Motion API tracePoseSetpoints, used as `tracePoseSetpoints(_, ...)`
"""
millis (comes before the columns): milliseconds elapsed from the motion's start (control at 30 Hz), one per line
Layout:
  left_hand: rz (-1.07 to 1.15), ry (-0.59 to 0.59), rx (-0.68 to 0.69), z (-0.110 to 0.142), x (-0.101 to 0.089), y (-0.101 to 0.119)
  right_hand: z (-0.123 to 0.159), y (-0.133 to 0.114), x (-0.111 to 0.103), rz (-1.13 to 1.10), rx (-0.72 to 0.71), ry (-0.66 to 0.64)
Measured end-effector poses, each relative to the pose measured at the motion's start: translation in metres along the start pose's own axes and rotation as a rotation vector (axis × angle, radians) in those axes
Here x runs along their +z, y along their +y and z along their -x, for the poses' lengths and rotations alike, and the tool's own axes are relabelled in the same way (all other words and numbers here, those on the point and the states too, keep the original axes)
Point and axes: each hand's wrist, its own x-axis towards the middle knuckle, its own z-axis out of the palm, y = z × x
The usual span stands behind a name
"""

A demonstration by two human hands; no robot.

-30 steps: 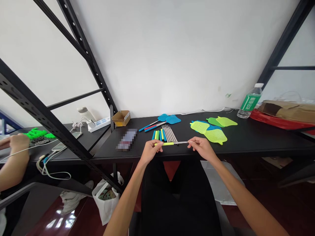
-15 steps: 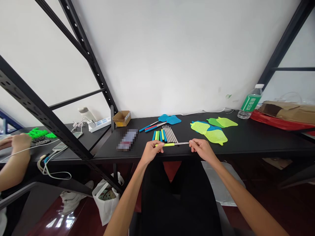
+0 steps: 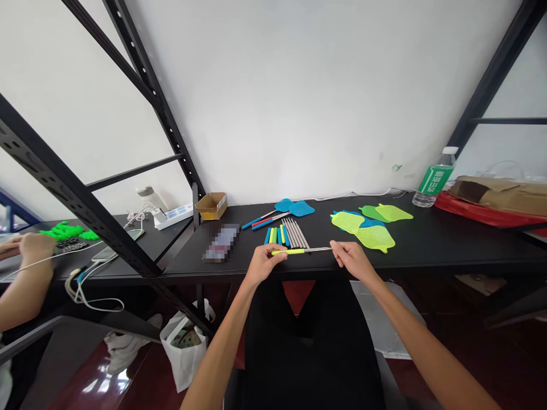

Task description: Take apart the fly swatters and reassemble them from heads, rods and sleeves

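My left hand (image 3: 265, 263) is closed round a yellow fly swatter handle (image 3: 294, 251), held level above the front of the table. A thin metal rod (image 3: 318, 249) sticks out of the handle's right end, and my right hand (image 3: 351, 259) pinches the rod's far tip. Just behind lie several blue, green and yellow handles (image 3: 274, 236) in a row, beside several loose metal rods (image 3: 296, 232). Perforated swatter heads (image 3: 376, 237) in yellow, green and blue lie to the right. Blue swatters (image 3: 301, 208) with rods and handles joined rest farther back.
A small cardboard box (image 3: 211, 206) and a blurred rectangular item (image 3: 221, 242) are on the left of the black table (image 3: 427, 245). A water bottle (image 3: 435, 177) stands back right. Shelf posts (image 3: 77, 182) divide off another person's arm (image 3: 29, 279) and a power strip (image 3: 174, 215).
Both hands have shifted very slightly to the right with the handle and rod. My right fingers sit a little differently on the rod's tip. Things on the table stay in place.
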Motion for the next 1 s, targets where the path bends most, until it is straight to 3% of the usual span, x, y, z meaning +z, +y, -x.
tracePoseSetpoints(367,0.004,0.059,-0.033,0.002,0.004,0.007,-0.003,0.003,0.001,-0.172,-0.003,-0.048)
tracePoseSetpoints(600,0.004,0.063,-0.029,0.002,0.005,0.009,-0.006,0.005,0.0,-0.305,0.064,0.027)
tracePoseSetpoints(1000,0.049,0.071,-0.042,0.0,0.003,0.005,-0.005,0.012,0.003,-0.234,0.053,0.049)
